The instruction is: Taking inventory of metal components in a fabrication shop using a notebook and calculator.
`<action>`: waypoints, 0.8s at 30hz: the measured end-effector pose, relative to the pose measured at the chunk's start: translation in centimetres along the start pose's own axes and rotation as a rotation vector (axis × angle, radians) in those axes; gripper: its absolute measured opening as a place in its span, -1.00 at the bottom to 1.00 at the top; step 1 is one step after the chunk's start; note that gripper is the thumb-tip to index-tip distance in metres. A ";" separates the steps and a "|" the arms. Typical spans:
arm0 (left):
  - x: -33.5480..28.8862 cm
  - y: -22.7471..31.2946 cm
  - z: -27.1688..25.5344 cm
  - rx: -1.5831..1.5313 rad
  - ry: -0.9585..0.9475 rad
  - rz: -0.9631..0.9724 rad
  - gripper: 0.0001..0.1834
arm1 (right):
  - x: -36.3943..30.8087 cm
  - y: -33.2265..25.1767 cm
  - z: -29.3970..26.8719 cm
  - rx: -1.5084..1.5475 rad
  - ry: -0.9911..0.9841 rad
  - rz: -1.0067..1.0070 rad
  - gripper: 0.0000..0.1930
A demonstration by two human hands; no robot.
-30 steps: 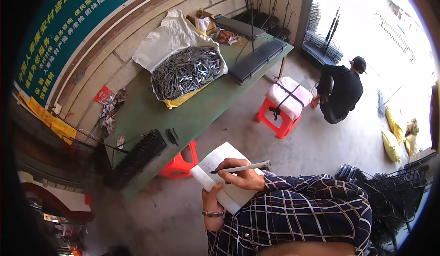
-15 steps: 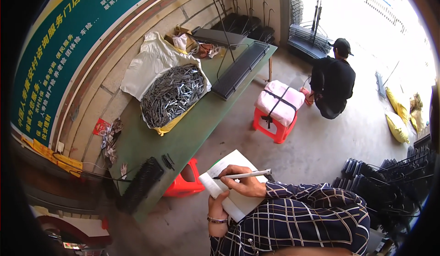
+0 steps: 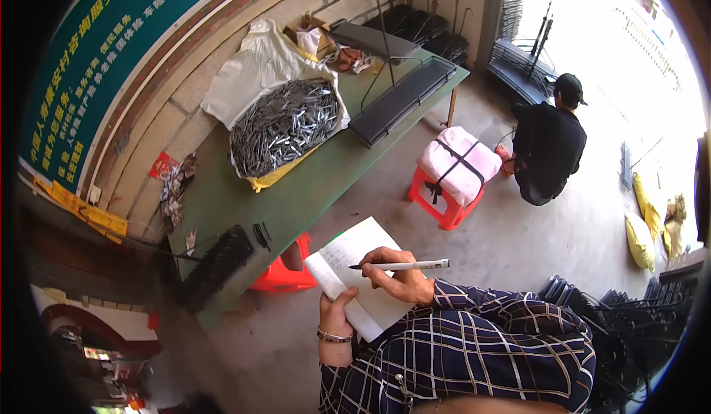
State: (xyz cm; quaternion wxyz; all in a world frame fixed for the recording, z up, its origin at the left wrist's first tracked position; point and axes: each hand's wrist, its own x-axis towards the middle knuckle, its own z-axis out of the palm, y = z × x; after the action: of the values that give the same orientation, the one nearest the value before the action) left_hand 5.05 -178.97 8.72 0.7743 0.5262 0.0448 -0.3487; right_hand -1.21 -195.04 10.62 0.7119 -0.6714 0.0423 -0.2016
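Observation:
An open notebook (image 3: 363, 241) with handwriting on its upper page is held up in front of me. My left hand (image 3: 337, 312) grips its lower left edge, thumb on the page and the other fingers hidden beneath. Pinched in my right hand (image 3: 400, 277) is a white pen (image 3: 415, 265), its dark tip at the page near the written lines. A bracelet circles my left wrist, and both arms wear dark checked sleeves.
On the green table (image 3: 296, 203) lie a sack of metal pins (image 3: 285, 129) and black racks (image 3: 404, 101). Red stools (image 3: 285, 269) stand nearby, one bearing a pink cushion (image 3: 461, 164). A person in black (image 3: 552, 147) crouches beyond. Black metal parts (image 3: 607, 332) pile at right.
The view has shifted slightly. My hands, the notebook and the pen appear a little farther left and higher. The pen stays in my right hand; the crouching person holds the same pose.

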 end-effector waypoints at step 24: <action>-1.6 -2.2 -2.4 0.078 0.083 0.010 -0.57 | -0.1 3.3 3.3 -0.248 -0.189 -0.071 -0.98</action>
State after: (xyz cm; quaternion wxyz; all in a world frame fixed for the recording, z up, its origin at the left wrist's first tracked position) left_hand 3.25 -176.55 6.64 0.7525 0.5701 0.0604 -0.3241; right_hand 0.52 -191.81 7.73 0.6166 -0.7713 -0.0242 -0.1559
